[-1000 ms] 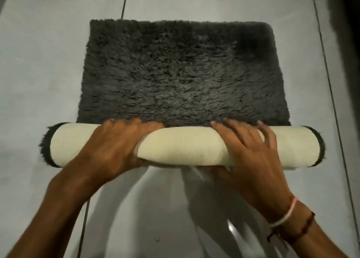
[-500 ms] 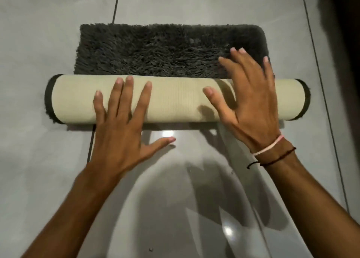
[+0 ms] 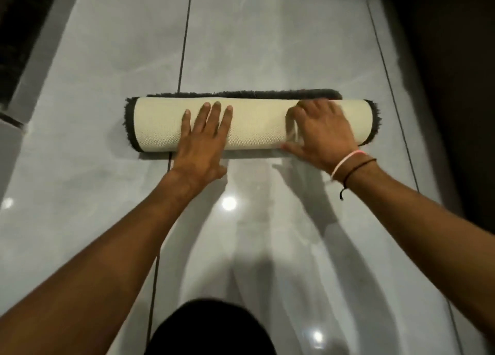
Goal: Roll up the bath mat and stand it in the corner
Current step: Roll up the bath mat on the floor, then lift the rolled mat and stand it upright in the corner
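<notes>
The bath mat (image 3: 257,125) lies on the grey tiled floor as a horizontal roll, its cream backing outward. Dark grey pile shows at both ends and as a thin strip along the far edge. My left hand (image 3: 205,137) rests flat on the roll's left-centre, fingers spread. My right hand (image 3: 322,132) presses on the right part, fingers spread over the top, thumb low at the near side. Neither hand grips around the roll.
Glossy grey floor tiles (image 3: 267,46) with dark grout lines stretch beyond the mat. A dark wall (image 3: 442,59) runs along the right side and meets a far wall at the upper right. A raised ledge (image 3: 34,59) borders the left. My dark-clothed knee (image 3: 211,328) is at the bottom.
The roll has travelled away from me over the flat pile until only a thin strip of it shows. Both hands went from gripping the roll to lying flat on top.
</notes>
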`<state>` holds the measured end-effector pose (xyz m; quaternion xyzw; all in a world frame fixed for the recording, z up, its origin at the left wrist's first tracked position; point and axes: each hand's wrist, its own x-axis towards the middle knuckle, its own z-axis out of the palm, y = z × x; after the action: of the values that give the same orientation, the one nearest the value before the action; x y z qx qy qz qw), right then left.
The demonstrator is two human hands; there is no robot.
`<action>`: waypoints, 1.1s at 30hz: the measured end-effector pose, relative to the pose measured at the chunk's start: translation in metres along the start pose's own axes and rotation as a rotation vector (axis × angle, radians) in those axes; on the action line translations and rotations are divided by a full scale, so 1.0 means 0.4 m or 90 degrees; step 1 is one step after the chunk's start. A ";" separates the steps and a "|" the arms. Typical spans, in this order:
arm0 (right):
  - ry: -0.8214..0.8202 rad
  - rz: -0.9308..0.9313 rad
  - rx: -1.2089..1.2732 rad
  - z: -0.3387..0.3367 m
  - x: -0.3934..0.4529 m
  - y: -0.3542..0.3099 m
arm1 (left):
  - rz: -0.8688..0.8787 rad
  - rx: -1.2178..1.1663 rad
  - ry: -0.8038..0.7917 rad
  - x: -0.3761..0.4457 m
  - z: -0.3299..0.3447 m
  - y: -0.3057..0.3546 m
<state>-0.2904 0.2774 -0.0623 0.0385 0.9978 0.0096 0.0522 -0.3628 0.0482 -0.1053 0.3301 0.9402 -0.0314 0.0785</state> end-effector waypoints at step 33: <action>0.099 0.461 1.203 -0.991 0.977 -0.104 | -0.181 -0.536 -0.163 0.498 -0.909 -0.663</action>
<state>-0.7227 0.2605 0.2904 0.3636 0.5259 -0.7656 -0.0708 -0.7283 0.0045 0.2215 0.1311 0.8898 0.3022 0.3158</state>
